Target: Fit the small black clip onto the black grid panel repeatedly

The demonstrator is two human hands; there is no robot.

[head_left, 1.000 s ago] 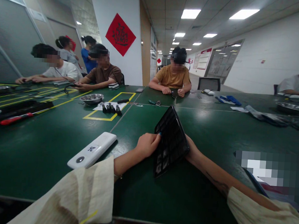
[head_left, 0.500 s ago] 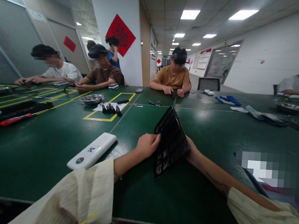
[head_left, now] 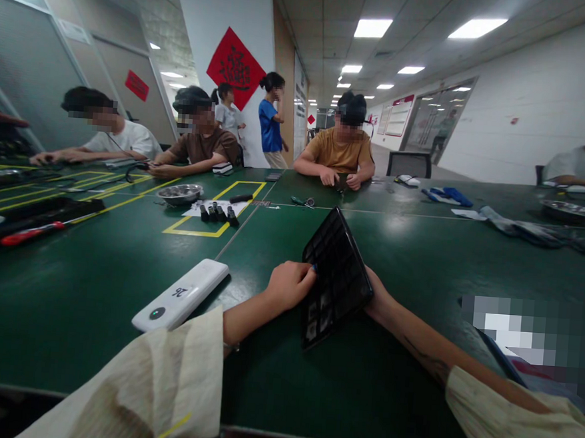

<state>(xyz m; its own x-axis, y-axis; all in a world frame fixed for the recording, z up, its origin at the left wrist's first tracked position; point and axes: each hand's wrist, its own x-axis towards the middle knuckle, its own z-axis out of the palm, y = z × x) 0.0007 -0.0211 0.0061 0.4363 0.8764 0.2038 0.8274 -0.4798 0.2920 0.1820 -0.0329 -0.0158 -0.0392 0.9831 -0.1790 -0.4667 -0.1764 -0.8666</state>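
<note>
In front of me a thin black tablet [head_left: 336, 275] is held up at a slant above the table. Its face carries a grid of dark squares, a few lower ones with pale pictures. My left hand [head_left: 290, 284] is closed at its left edge, thumb on the front with a small blue spot at the tip. From behind, my right hand [head_left: 378, 297] grips the right edge, most of its fingers hidden. Left of my left hand lies a white power bank [head_left: 181, 296] marked 26, with a small lit display.
The green table [head_left: 251, 243] bears a metal bowl [head_left: 178, 194], several black cylindrical parts [head_left: 217, 212], a red-handled tool [head_left: 34, 233] and grey gloves [head_left: 517, 228]. A blurred-out item [head_left: 529, 342] lies at my right. Across sits a person in a mustard shirt [head_left: 340, 152]; others sit left and right.
My hands and the tablet have hardly moved. In the background a person in blue has walked to the right, and another in white has come into view beside the pillar.
</note>
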